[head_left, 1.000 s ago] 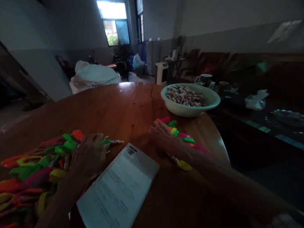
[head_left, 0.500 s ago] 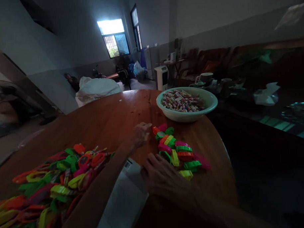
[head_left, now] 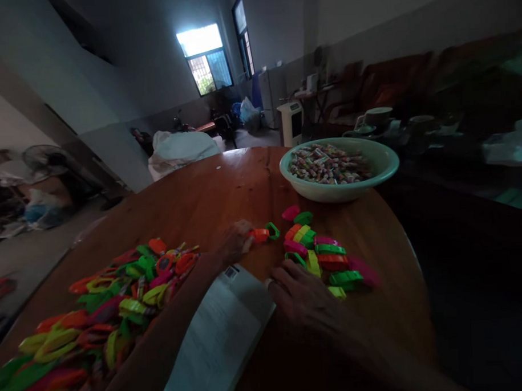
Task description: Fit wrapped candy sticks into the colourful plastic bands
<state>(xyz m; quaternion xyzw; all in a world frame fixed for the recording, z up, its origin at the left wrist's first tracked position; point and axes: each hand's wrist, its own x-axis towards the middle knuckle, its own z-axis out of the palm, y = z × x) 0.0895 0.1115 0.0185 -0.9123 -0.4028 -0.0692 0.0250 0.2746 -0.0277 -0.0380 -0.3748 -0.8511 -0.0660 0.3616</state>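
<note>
My left hand (head_left: pixel 237 241) has its fingers closed on an orange watch-shaped toy (head_left: pixel 259 235), and a green one (head_left: pixel 272 230) lies against its far end. Beside the white paper packet (head_left: pixel 223 328), my right hand (head_left: pixel 296 288) is bent low over the table, its fingertips near the packet's upper right corner; what they hold, if anything, is hidden. Just beyond it sits a group of bright toys (head_left: pixel 332 261) in pink, green, orange and yellow. A large heap of similar toys (head_left: pixel 132 305) covers the table's left side.
A pale green basin (head_left: pixel 338 191) of wrapped candies (head_left: pixel 328 163) stands at the table's far right. The round wooden table (head_left: pixel 226 191) ends in a curved edge on the right. Behind it are a white sack (head_left: pixel 184 147) and an air cooler (head_left: pixel 290 123).
My left hand has taken hold of the orange toy, which is now left of the group with a green one. The view has shifted, showing more of the left side.
</note>
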